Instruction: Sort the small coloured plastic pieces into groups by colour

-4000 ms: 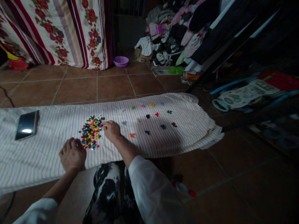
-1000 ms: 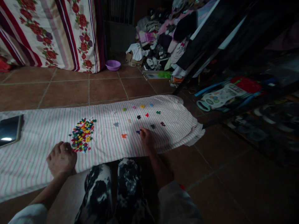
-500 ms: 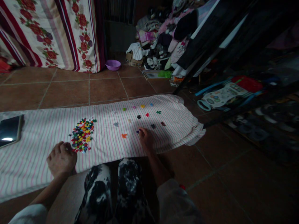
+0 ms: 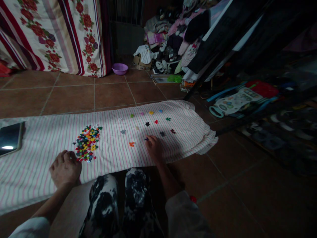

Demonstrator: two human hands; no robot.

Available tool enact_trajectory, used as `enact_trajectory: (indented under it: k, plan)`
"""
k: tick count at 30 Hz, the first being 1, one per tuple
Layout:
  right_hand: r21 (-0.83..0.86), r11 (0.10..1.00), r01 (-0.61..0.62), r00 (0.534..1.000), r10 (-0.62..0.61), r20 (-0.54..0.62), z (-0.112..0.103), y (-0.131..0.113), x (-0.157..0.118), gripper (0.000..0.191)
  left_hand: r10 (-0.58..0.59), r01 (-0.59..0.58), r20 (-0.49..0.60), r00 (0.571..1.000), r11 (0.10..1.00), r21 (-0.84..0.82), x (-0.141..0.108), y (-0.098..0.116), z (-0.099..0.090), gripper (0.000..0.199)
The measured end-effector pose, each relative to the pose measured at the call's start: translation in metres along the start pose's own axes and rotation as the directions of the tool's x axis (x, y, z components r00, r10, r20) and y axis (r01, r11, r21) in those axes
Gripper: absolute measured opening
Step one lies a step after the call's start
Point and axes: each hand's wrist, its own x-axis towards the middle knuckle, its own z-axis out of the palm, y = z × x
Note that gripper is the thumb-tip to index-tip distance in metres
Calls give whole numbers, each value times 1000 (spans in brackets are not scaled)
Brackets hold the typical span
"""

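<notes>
My left hand rests on the striped cloth with its fingers curled in, right beside a pile of small coloured plastic pieces. Nothing shows in it. My right hand is farther right, thumb and fingertips pinched at a small dark blue piece on the cloth; the fingers partly hide it. Around it lie small groups sorted by colour: orange pieces, black pieces, dark grey pieces, brown pieces, red pieces and several others.
The striped cloth covers a long low surface before my knees. A tablet or phone lies at its left end. Beyond, on the tiled floor, are a purple basin and a heap of clothes. A toy walker stands right.
My right hand has shifted slightly left, its fingertips reaching a little over the dark blue piece. My left hand and the pile stay as they were.
</notes>
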Motion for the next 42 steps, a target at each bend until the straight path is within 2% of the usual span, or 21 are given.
enact_trajectory:
  k: [5, 12, 17, 25, 29, 42]
  plan:
    - [58, 998, 16, 997, -21, 77, -4, 6, -1, 38, 17, -17, -26, 1000, 1000, -10, 0, -1, 1, 41]
    - [44, 997, 68, 994, -72, 84, -3, 14, -1, 40, 20, -20, 5, 1000, 1000, 17, 0, 0, -2, 39]
    - [54, 994, 94, 992, -98, 78, -1, 16, -1, 36, 6, -6, 13, 1000, 1000, 12, 1, 1, -2, 39]
    - [46, 996, 78, 995, -81, 54, 1, 15, -1, 33, -6, 6, -4, 1000, 1000, 10, 0, -2, 2, 36]
    - [51, 997, 63, 997, -65, 47, 6, 17, 0, 32, -6, 5, 22, 1000, 1000, 4, 1, 0, -1, 36]
    - [62, 997, 52, 998, -54, 33, 11, 22, 0, 35, -14, 14, 38, 999, 1000, 2, -1, 2, -5, 36]
